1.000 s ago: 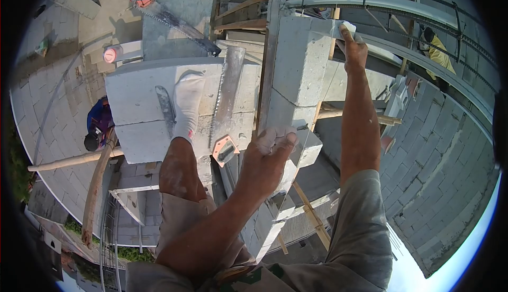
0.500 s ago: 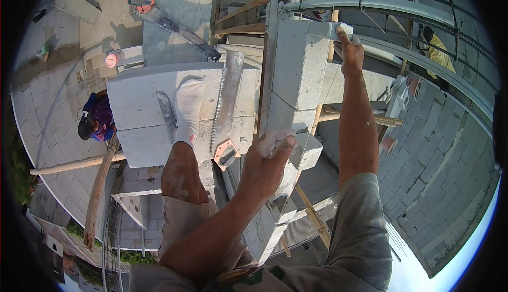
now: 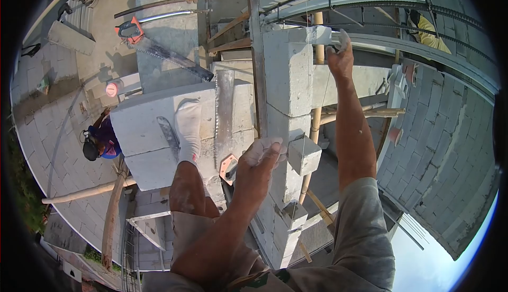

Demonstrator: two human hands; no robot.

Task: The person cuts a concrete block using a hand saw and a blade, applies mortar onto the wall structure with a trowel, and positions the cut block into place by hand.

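My right hand (image 3: pixel 341 58) is stretched forward past the wall's edge, thumb and fingers bent around the outer end of a small pale block piece (image 3: pixel 319 35). That piece lies against the top corner of a grey block wall (image 3: pixel 288 75). A thin string runs down along this side of the wall. Nearer to me, my left hand (image 3: pixel 261 155) is closed, its dusty fingers curled with the thumb pressed on them; whatever is inside is hidden. Beside it a cube-shaped block piece (image 3: pixel 305 155) sits on the wall edge, with a smaller piece (image 3: pixel 295 214) farther down.
A handsaw (image 3: pixel 225 117) and a trowel-like blade (image 3: pixel 168 134) lie by my socked foot (image 3: pixel 187 128) on pale blocks. Another handsaw (image 3: pixel 164 51) lies farther left. Steel bars (image 3: pixel 370 6) cross at upper right. One person (image 3: pixel 100 138) is below left, another (image 3: pixel 431 35) at right.
The view has shifted slightly. My right hand's fingers have spread somewhat, and the pale block piece now shows at the wall corner. My left hand stays closed, a little farther from the cube-shaped piece.
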